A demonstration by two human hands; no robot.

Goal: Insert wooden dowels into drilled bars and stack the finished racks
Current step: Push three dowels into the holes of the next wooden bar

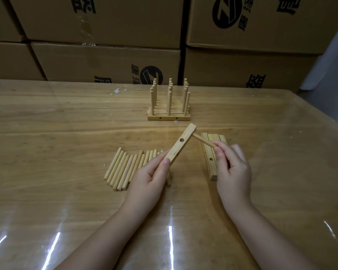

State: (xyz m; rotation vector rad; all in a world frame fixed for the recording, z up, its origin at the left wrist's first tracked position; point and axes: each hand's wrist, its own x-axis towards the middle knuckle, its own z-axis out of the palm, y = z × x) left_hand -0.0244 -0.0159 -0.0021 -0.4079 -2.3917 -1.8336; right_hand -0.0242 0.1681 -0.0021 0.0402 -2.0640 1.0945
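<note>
Head view: left hand (147,177) grips a drilled bar (180,144) — right hand (231,166) pinches a dowel (204,141) at its far end.

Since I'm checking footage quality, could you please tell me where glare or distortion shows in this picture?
Head view: white glare streaks cross the glossy table near the bottom edge; wide-angle distortion bows the cardboard boxes and table edge; corners look darker; the held bar and dowel look sharp.
</note>
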